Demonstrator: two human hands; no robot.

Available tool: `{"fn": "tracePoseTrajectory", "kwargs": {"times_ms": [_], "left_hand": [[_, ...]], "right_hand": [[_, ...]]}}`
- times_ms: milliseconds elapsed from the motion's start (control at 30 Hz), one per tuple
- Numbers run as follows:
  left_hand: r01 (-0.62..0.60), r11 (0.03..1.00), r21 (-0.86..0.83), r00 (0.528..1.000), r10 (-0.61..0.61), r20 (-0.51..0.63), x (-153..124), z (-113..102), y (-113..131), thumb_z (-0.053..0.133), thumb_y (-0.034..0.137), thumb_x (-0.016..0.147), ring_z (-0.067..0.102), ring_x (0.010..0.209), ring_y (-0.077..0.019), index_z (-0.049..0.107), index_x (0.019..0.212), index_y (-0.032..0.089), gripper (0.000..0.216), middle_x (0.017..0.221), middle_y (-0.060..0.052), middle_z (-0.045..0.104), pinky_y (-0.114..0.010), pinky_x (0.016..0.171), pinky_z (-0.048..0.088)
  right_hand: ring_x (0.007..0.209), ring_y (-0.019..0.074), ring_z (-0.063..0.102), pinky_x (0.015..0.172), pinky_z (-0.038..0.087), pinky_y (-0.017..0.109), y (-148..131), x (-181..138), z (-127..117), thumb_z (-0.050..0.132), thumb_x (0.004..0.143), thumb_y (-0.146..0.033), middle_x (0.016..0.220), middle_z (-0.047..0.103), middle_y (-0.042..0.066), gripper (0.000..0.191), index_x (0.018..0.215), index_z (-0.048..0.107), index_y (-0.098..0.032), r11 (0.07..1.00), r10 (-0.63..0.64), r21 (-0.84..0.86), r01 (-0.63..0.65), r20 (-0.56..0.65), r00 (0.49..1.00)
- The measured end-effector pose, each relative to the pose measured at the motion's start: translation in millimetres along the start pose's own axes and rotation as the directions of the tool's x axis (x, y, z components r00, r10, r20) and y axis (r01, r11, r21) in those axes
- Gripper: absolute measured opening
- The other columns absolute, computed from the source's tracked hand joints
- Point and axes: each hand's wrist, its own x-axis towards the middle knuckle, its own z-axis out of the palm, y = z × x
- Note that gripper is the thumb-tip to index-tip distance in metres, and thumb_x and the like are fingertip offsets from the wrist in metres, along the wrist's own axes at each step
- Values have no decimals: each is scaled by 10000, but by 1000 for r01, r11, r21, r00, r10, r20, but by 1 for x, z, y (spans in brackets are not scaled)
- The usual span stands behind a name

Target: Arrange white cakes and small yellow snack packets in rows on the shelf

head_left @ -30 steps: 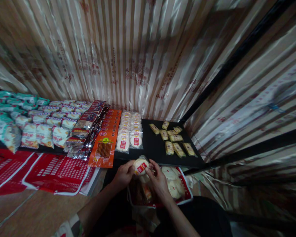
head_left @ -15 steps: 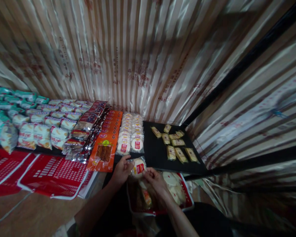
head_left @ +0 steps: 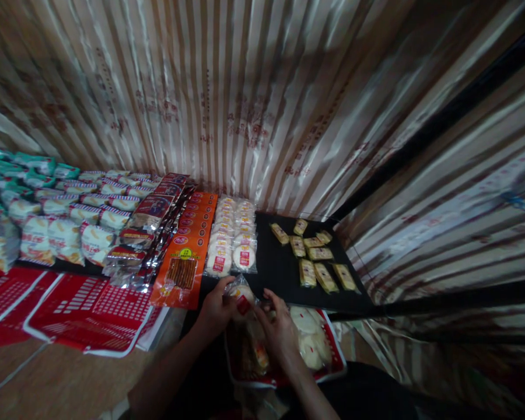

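Note:
My left hand (head_left: 216,309) grips a round white cake in a clear wrapper with a red label (head_left: 241,293), just in front of the black shelf (head_left: 280,274). My right hand (head_left: 280,329) is beside it, fingers curled near the packet's right side and over a red basket (head_left: 332,373) that holds more white cakes and other packets. Two rows of the same round cakes (head_left: 231,239) lie on the shelf straight ahead of the hands. Whether the right hand touches the packet is unclear.
Small yellow wrapped bars (head_left: 315,259) lie on the shelf's right part. Orange packets (head_left: 188,251), dark red packets (head_left: 151,224), white and teal bags (head_left: 48,216) fill the left. Flattened red baskets (head_left: 87,309) lie below. Striped shiny curtain (head_left: 245,105) behind; black poles at right.
The round cake has moved down and a little forward, from held up between both hands to lower near the shelf edge. My right hand has slid off toward the basket.

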Motion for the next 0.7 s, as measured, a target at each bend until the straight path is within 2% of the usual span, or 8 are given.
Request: {"fn": "tracePoseTrajectory", "kwargs": {"times_ms": [100, 167, 267, 367, 433, 500, 567, 700], "left_hand": [[-41, 998, 53, 998, 38, 45, 6, -3, 6, 492, 210, 758, 608, 965, -178, 469, 1208, 138, 456, 1115, -83, 632, -303, 876, 472], [-49, 997, 62, 998, 45, 54, 11, -2, 10, 512, 210, 747, 592, 1017, -186, 491, 1194, 140, 453, 1150, -84, 620, -307, 916, 454], [-44, 995, 85, 997, 39, 59, 16, 1, 12, 520, 212, 747, 604, 989, -185, 495, 1197, 157, 455, 1125, -72, 632, -317, 898, 471], [-127, 974, 188, 989, 139, -55, 17, 5, 10, 495, 221, 771, 569, 1052, -196, 486, 1209, 175, 440, 1159, -76, 603, -355, 923, 463], [-190, 927, 324, 949, 258, -181, 14, 8, 7, 465, 231, 797, 499, 1149, -224, 485, 1211, 163, 420, 1216, -102, 556, -408, 984, 418], [-208, 863, 461, 902, 351, -251, 9, 13, 5, 431, 227, 819, 439, 1206, -250, 479, 1224, 139, 417, 1256, -131, 513, -453, 1025, 372], [-223, 806, 549, 890, 398, -222, 3, 20, 4, 413, 188, 817, 419, 1218, -256, 486, 1224, 135, 417, 1280, -135, 489, -462, 1035, 365], [-286, 735, 614, 915, 401, -53, -4, 32, 2, 385, 78, 773, 436, 1195, -240, 517, 1198, 148, 451, 1288, -113, 494, -450, 1011, 407]], "right_hand": [[869, 217, 600, 806, 476, 359, -8, 10, -7, 602, 738, -447, 1015, 656, 72, 456, 1139, 595, -230, 991, -109, -67, 113, 54, 993], [873, 214, 601, 795, 482, 343, -12, 16, -8, 599, 747, -431, 932, 671, 55, 420, 1126, 612, -251, 991, -120, -49, 127, 115, 986], [825, 202, 608, 753, 488, 316, -12, 23, -6, 623, 724, -414, 872, 680, 41, 339, 1018, 664, -249, 994, -106, 30, 103, 145, 984], [726, 185, 608, 663, 488, 287, -9, 29, -3, 639, 699, -424, 795, 684, 31, 302, 909, 670, -210, 984, -34, 180, 5, 161, 986], [667, 172, 600, 626, 483, 277, -8, 35, -1, 640, 687, -447, 745, 679, 25, 310, 863, 654, -192, 956, 19, 286, -69, 176, 984], [650, 168, 600, 627, 485, 278, -7, 41, 0, 651, 664, -464, 729, 680, 22, 319, 822, 641, -187, 927, 50, 359, -107, 167, 985], [646, 167, 603, 628, 487, 280, -7, 50, 1, 665, 642, -466, 719, 680, 18, 320, 800, 632, -189, 913, 65, 391, -120, 150, 987], [625, 160, 593, 605, 479, 275, -5, 65, 5, 656, 640, -459, 690, 664, 9, 314, 800, 624, -191, 925, 74, 363, -113, 120, 990]]}}
